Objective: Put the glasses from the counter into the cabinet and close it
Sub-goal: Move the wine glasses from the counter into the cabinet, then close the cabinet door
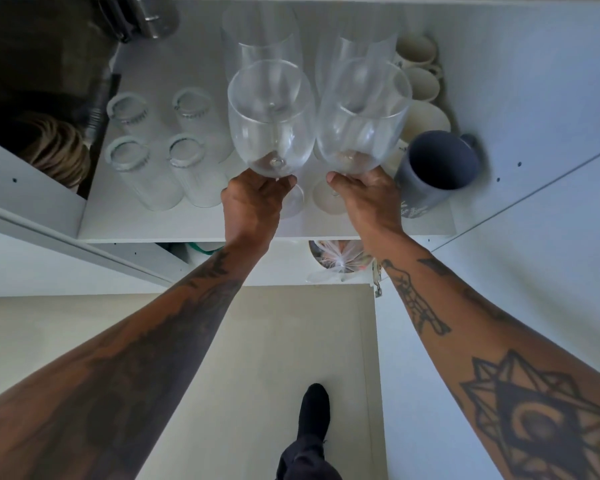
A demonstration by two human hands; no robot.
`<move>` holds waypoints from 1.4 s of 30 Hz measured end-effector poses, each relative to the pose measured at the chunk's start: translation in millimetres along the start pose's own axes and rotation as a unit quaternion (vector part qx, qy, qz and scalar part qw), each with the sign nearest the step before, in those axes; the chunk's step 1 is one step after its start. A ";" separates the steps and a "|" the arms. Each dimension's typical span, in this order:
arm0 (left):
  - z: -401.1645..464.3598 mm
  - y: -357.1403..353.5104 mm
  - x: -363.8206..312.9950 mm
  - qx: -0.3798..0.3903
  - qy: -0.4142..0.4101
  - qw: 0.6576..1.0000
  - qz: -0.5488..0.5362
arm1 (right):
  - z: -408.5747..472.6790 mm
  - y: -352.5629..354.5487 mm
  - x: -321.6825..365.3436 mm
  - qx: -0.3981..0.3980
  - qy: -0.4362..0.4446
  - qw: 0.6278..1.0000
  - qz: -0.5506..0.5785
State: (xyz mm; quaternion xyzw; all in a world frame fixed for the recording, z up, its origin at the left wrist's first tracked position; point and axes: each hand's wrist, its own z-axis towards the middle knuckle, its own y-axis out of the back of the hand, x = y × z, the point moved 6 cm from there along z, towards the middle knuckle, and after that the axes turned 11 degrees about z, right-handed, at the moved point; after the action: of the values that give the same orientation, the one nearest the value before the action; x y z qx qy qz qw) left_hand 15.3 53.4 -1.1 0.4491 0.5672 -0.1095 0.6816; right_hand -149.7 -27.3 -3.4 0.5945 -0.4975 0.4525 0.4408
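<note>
Both my arms reach up into an open white cabinet. My left hand (252, 202) grips the stem of a clear wine glass (271, 116), whose foot rests on the white shelf (194, 226). My right hand (364, 192) grips the stem of a second wine glass (361, 116) beside it. The two bowls nearly touch. Behind them stand two more wine glasses (260, 36), partly hidden.
Several clear tumblers (136, 168) stand on the shelf to the left. A dark blue mug (437, 168) and cream cups (420, 81) stand close to the right. The open cabinet door (534, 271) hangs at right. Lower shelf holds a plastic bag (340, 261). My foot (312, 407) shows below.
</note>
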 end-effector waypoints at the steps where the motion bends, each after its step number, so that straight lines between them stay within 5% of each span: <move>1: -0.6 2.9 -2.9 0.007 -0.005 1.000 -0.002 | -1.5 1.7 1.2 0.005 -0.007 1.000 -0.002; 6: -28.5 34.0 -16.9 -0.005 -0.015 0.998 0.069 | -23.5 20.7 17.0 0.029 -0.048 0.982 -0.182; 10: -90.3 67.2 -34.8 -0.036 -0.010 0.995 0.097 | -66.7 35.3 32.8 0.103 -0.149 0.900 -0.395; 18: -277.6 61.3 -145.3 0.230 0.017 0.971 -0.065 | -164.3 76.4 132.9 0.220 -0.031 0.751 -0.622; 25: -417.8 63.6 -244.7 0.342 -0.043 0.939 -0.003 | -239.9 143.7 230.9 0.239 0.071 0.677 -0.692; 30: -443.6 67.0 -243.5 0.345 -0.129 0.915 0.166 | -261.2 183.6 249.7 0.216 0.080 0.695 -0.681; 36: -437.6 97.0 -221.3 0.334 -0.184 0.902 0.204 | -271.3 168.5 235.1 0.232 0.088 0.701 -0.668; 42: -396.7 145.2 -192.3 0.281 -0.236 0.875 0.317 | -267.6 136.0 239.7 0.182 0.124 0.748 -0.626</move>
State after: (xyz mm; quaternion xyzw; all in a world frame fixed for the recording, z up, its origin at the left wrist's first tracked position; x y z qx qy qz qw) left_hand -220.7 359.4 256.0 0.7383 0.1623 -0.1456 0.6383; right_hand -288.2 171.4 294.8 0.7804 0.1370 0.2270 0.5662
